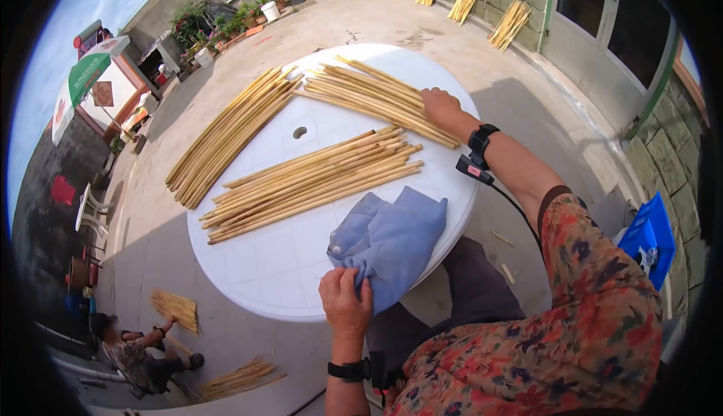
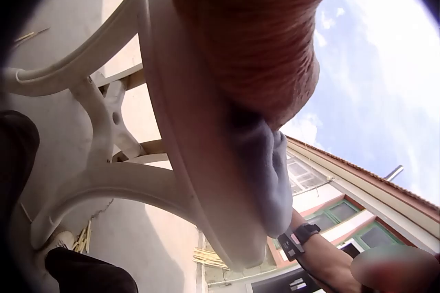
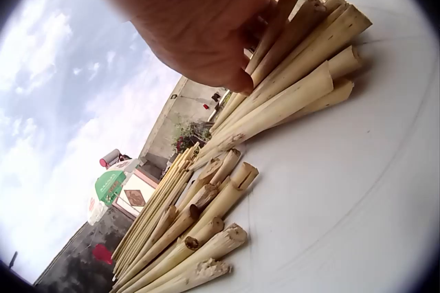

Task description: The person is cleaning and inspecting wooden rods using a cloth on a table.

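Observation:
On a round white table (image 1: pixel 279 280) lie three groups of pale, dry plant stalks: a left bundle (image 1: pixel 230 137), a front bundle (image 1: pixel 309 182) and a far right bundle (image 1: pixel 369 96). My right hand (image 1: pixel 446 112) grips stalks at the near end of the far right bundle. In the right wrist view its thumb and fingers come down around the upper stalks (image 3: pixel 295 39), whose cut ends face the camera. A crumpled blue cloth (image 1: pixel 395 243) lies at the table's near edge. My left hand (image 1: pixel 345 303) holds a lower fold of it, fingers bent over the fabric.
Another person (image 1: pixel 135 352) sits at lower left holding a stalk bundle (image 1: pixel 175 310), with more stalks (image 1: pixel 237 380) on the ground. Several bundles lean against the far wall (image 1: pixel 508 24). A blue container (image 1: pixel 649 239) stands at right. The table has a centre hole (image 1: pixel 300 132).

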Demonstrator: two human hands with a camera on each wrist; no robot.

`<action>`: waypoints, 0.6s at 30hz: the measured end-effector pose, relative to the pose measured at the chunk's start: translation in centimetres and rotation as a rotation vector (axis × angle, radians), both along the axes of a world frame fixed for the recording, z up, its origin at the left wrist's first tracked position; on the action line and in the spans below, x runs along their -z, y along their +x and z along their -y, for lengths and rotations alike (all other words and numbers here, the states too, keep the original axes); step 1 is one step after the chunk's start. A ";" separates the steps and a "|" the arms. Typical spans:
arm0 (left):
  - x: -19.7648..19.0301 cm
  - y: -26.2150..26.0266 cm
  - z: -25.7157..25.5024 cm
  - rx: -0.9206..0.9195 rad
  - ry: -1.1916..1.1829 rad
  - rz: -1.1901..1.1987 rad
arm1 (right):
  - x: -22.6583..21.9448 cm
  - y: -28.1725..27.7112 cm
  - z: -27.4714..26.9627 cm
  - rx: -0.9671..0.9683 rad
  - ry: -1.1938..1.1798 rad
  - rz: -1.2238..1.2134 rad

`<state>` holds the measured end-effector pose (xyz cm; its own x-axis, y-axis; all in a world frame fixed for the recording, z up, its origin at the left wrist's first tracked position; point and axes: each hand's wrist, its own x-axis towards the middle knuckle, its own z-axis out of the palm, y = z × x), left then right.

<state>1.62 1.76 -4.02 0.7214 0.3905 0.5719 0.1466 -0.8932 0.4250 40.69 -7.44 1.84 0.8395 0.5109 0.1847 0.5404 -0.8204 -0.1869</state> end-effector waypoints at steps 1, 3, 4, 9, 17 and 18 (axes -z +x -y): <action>0.0 0.0 0.0 -0.005 -0.004 0.001 | -0.2 -0.5 -0.1 -0.005 -0.004 0.001; 0.1 0.1 0.1 -0.004 0.009 0.028 | -0.4 -1.6 0.0 -0.047 -0.025 0.040; 0.1 0.1 0.1 -0.010 0.002 0.025 | -0.3 -1.7 0.1 -0.052 -0.032 0.036; 0.6 0.1 0.0 -0.009 -0.009 0.070 | -0.3 -2.0 0.5 -0.238 0.038 0.238; 0.7 -0.4 -0.3 -0.006 -0.134 0.157 | 0.2 -11.5 -2.9 -0.888 0.103 0.125; 0.6 -0.5 -0.3 0.006 -0.170 0.175 | 1.0 -11.7 -3.2 -0.904 0.068 0.192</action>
